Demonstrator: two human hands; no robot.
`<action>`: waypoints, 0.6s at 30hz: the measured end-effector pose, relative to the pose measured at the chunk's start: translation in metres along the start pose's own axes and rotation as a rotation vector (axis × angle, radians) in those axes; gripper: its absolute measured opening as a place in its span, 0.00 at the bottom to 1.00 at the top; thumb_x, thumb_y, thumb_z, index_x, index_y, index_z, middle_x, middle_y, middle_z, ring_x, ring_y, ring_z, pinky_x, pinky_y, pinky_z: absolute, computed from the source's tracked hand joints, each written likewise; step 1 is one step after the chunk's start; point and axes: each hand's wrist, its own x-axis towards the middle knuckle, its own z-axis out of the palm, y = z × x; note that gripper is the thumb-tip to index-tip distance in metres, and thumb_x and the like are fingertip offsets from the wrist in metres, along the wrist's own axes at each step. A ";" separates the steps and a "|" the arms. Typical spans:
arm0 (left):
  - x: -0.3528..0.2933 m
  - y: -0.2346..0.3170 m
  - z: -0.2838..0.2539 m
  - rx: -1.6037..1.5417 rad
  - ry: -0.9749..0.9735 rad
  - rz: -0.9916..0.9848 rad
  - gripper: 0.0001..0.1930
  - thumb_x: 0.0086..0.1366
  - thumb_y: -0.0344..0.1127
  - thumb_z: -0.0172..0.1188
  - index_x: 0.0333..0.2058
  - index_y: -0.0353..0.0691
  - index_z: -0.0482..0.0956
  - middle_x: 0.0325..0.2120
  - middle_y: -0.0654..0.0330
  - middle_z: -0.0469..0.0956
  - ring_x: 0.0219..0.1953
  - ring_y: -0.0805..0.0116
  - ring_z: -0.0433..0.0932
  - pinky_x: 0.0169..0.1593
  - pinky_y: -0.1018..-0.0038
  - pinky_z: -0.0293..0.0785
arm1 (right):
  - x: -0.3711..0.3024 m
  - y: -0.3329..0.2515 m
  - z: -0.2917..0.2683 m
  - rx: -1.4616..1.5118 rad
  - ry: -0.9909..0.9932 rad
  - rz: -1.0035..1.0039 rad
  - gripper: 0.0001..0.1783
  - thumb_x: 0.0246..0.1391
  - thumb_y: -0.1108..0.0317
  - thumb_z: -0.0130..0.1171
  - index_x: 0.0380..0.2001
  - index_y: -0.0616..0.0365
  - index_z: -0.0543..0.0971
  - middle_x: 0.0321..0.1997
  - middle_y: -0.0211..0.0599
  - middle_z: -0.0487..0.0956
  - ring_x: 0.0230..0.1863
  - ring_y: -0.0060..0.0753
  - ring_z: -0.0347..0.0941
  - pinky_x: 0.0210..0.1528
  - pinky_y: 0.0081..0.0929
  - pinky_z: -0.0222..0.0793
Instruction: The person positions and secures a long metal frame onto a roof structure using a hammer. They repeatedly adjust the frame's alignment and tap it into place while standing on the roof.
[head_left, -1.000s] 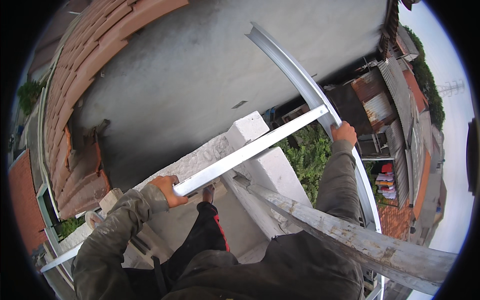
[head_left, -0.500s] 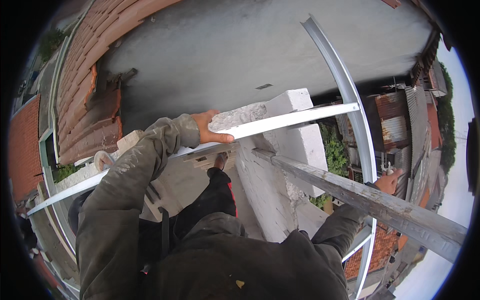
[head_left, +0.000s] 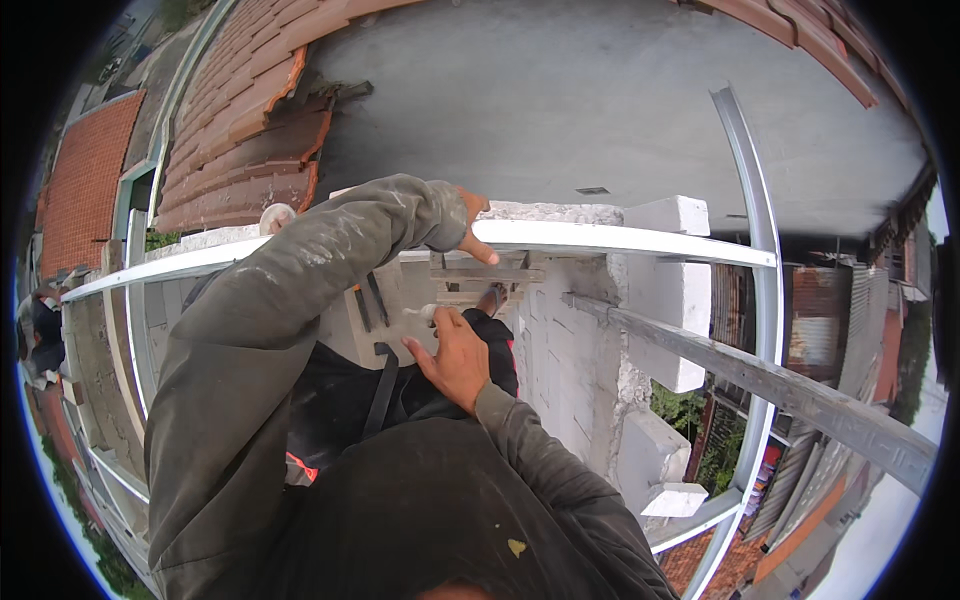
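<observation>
A long light metal channel (head_left: 600,240) runs from left to right in front of me, meeting a curved upright-looking metal channel (head_left: 768,330) at its right end. Gripping its middle is my left hand (head_left: 474,226), thumb on the near face and fingers over the far side. My right hand (head_left: 456,362) is drawn in before my body, lower than the beam. Between its thumb and fingers is a small pale object (head_left: 418,315), too blurred to name. The right hand touches neither channel.
Below me are a wooden ladder or step (head_left: 485,275) and my foot (head_left: 492,298). A white block wall (head_left: 570,350) with rough mortar stands to the right, crossed by a weathered timber (head_left: 760,370). Roof tiles (head_left: 235,110) and a grey wall (head_left: 520,100) lie beyond.
My right hand has come from the far right, beside the curved channel, to the front of my body with the small pale object. My left hand stays on the beam. The view has shifted.
</observation>
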 end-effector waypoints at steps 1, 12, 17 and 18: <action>0.005 0.000 0.014 -0.006 0.043 0.038 0.47 0.51 0.65 0.66 0.61 0.35 0.67 0.47 0.41 0.78 0.52 0.46 0.78 0.57 0.57 0.72 | 0.018 0.003 0.027 -0.081 0.039 -0.094 0.24 0.50 0.56 0.68 0.40 0.63 0.71 0.41 0.48 0.73 0.44 0.52 0.73 0.37 0.39 0.73; -0.012 0.025 0.029 0.031 0.298 -0.117 0.33 0.57 0.53 0.66 0.57 0.41 0.72 0.42 0.45 0.81 0.47 0.46 0.80 0.53 0.57 0.74 | 0.091 0.050 0.186 -0.481 -0.113 -0.034 0.28 0.53 0.58 0.58 0.54 0.63 0.74 0.52 0.48 0.76 0.56 0.46 0.70 0.59 0.47 0.61; -0.011 0.025 0.029 0.038 0.326 -0.053 0.32 0.57 0.53 0.66 0.55 0.40 0.74 0.43 0.45 0.81 0.47 0.46 0.79 0.53 0.57 0.74 | 0.071 0.057 0.111 -0.207 -0.131 0.051 0.26 0.50 0.63 0.56 0.51 0.68 0.71 0.44 0.58 0.77 0.49 0.60 0.74 0.48 0.51 0.69; -0.011 0.022 0.030 0.029 0.349 -0.044 0.32 0.57 0.53 0.66 0.55 0.39 0.74 0.43 0.45 0.81 0.48 0.46 0.79 0.53 0.57 0.74 | 0.058 0.049 0.087 -0.139 -0.125 0.081 0.25 0.48 0.64 0.57 0.47 0.69 0.71 0.42 0.59 0.78 0.45 0.62 0.75 0.46 0.50 0.70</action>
